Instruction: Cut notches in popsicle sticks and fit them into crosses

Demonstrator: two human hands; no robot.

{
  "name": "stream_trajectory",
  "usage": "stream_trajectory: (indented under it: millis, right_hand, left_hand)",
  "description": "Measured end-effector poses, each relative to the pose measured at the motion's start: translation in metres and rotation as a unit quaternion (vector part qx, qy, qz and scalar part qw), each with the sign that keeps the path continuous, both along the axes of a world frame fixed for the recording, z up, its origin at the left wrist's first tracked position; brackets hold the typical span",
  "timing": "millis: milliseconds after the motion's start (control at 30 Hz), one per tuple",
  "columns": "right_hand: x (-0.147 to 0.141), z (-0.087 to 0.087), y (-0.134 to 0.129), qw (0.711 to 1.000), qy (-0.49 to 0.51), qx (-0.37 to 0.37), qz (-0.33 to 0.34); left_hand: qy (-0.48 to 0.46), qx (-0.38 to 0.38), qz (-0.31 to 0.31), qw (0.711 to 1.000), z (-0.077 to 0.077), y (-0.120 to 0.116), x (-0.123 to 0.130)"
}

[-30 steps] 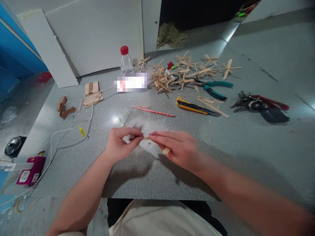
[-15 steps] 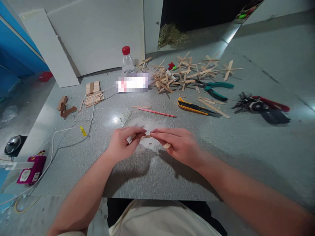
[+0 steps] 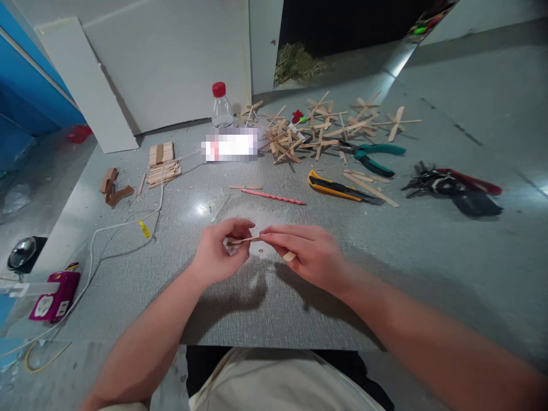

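Over a pale dusty patch of the table, my two hands meet at a thin wooden craft stick (image 3: 254,238). My right hand (image 3: 310,245) is closed, its fingers pressed together on the stick's right part. A rounded wooden end (image 3: 290,257) pokes out beneath those fingers; whether it belongs to the same stick I cannot tell. My left hand (image 3: 218,248) curls round the left part, thumb and bent fingers about it, with more wood visible inside the curl. Beyond the hands lie a pink pencil (image 3: 274,197) and a loose craft stick (image 3: 245,187).
Crossed craft-stick pieces (image 3: 321,128) are heaped at the back beside green-handled pliers (image 3: 377,157). A yellow utility knife (image 3: 338,187) and a red-handled tool (image 3: 458,188) lie right. Stacked sticks (image 3: 162,165), a white cable (image 3: 92,251) and a red-capped bottle (image 3: 222,108) are left and behind.
My left index finger has lifted away from the thumb, opening a gap that shows more of the stick. My right hand has barely moved.
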State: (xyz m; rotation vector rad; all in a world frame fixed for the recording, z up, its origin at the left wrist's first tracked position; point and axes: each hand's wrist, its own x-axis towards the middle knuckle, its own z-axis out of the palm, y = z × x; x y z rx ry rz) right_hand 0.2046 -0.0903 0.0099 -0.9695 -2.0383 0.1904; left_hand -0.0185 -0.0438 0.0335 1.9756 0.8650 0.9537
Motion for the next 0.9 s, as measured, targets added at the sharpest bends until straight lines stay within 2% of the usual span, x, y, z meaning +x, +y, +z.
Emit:
stream_trajectory:
  millis: [233, 533, 733, 900]
  right_hand:
    - [-0.004, -0.003, -0.003, 1.0, -0.008, 0.027, -0.006]
    - [-0.004, -0.005, -0.001, 0.999, -0.022, 0.025, 0.014]
    - [-0.007, -0.006, 0.002, 1.0, -0.01, -0.004, 0.018]
    - [-0.006, -0.005, 0.004, 1.0, 0.002, -0.028, 0.008]
  left_hand:
    - [0.008, 0.011, 0.038, 0.999, 0.0, -0.001, 0.002]
    - [0.03, 0.004, 0.02, 0.999, -0.001, -0.002, 0.003]
    - [0.036, -0.007, 0.024, 0.999, -0.008, -0.001, 0.004]
    - [0.047, 0.014, 0.035, 0.998, -0.012, -0.001, 0.006]
